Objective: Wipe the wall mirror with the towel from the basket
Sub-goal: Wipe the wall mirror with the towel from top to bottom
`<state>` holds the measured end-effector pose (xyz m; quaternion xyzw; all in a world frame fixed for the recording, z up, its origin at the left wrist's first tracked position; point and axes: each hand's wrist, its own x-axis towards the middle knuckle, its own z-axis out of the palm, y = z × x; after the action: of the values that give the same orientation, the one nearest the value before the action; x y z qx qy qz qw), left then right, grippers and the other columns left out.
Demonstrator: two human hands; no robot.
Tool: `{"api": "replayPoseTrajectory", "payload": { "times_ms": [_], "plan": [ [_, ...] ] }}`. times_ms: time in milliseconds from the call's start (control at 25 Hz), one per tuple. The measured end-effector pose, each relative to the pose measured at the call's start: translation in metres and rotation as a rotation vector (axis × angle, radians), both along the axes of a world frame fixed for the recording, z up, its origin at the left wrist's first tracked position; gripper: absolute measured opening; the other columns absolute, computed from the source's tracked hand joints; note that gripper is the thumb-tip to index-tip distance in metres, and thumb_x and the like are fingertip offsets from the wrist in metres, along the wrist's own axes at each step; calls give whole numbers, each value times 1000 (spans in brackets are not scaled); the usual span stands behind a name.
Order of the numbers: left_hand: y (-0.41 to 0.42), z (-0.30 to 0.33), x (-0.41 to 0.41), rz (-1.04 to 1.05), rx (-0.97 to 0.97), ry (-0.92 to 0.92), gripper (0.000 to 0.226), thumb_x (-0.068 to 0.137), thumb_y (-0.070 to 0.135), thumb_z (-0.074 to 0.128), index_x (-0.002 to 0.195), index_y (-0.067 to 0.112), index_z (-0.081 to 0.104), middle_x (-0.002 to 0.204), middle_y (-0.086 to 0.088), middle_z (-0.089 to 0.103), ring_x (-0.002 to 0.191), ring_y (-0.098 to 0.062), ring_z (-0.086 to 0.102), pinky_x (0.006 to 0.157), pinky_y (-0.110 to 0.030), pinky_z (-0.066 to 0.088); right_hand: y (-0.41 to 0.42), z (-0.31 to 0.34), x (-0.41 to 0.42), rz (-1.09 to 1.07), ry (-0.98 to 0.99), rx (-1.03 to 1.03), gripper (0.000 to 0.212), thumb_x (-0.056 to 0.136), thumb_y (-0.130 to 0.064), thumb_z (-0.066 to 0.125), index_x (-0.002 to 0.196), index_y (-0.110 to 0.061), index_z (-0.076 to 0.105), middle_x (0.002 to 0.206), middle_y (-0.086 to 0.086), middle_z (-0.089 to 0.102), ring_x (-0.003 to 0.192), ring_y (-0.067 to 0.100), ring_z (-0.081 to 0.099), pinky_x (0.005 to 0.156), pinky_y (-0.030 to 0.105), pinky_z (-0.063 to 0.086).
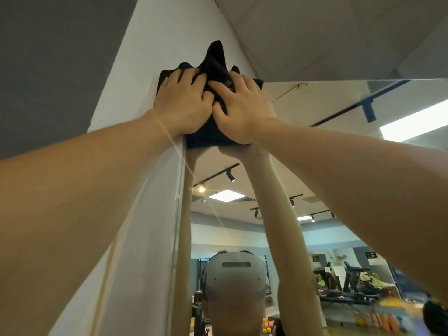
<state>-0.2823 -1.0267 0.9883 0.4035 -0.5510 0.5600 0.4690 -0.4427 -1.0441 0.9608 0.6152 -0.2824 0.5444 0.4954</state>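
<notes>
A dark, bunched towel [214, 60] is pressed against the top left corner of the wall mirror [315, 146]. My left hand [183, 103] lies flat on its left part, fingers spread. My right hand [242, 106] presses on its right part, thumb tucked into the cloth. Both arms reach steeply upward. A pointed fold of the towel sticks up above the mirror's top edge onto the white wall. The lower part of the towel is hidden under my palms. The glass reflects my arms and a headset.
A white wall [145, 57] runs along the mirror's left edge, with a grey wall [48, 57] further left. The ceiling [339, 32] is close above. The mirror reflects ceiling track lights and gym equipment behind me.
</notes>
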Motion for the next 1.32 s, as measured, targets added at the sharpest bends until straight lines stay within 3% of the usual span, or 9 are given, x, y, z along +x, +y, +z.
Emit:
{"api": "replayPoseTrajectory", "payload": {
  "times_ms": [240,400,560,720,1320],
  "plan": [
    [1,-4,-9,63,24,-23,78,92,49,5,153,10,35,161,-13,34,151,-38,25,122,-58,19,6,-5,-11,10,7,8,53,101,-42,37,153,-34,37,158,8,32,145,28,28,118,40,25],
    [2,-12,-29,-26,51,36,56,105,36,27,157,15,29,164,-11,27,150,-39,23,123,-56,17,5,-7,-28,5,11,-3,53,100,-39,38,152,-33,38,156,8,33,143,28,30,117,41,27],
    [-1,-22,-61,-142,56,35,54,108,30,29,160,17,25,167,-8,20,151,-35,21,124,-47,17,1,-7,-55,18,5,-4,53,100,-39,38,153,-35,37,158,7,31,145,27,28,113,42,33],
    [-8,-19,-96,-224,62,44,55,107,33,28,160,20,24,168,-6,18,152,-35,18,125,-49,18,-6,-5,-88,25,-5,-1,53,100,-43,36,152,-37,35,158,5,30,146,25,26,108,46,39],
    [-33,-21,-344,-228,68,19,57,106,39,26,160,20,24,168,-7,17,150,-39,19,124,-51,20,-26,-7,-339,-37,-39,35,56,98,-48,31,153,-40,29,161,5,25,147,27,25,109,53,42]
  ]
}}
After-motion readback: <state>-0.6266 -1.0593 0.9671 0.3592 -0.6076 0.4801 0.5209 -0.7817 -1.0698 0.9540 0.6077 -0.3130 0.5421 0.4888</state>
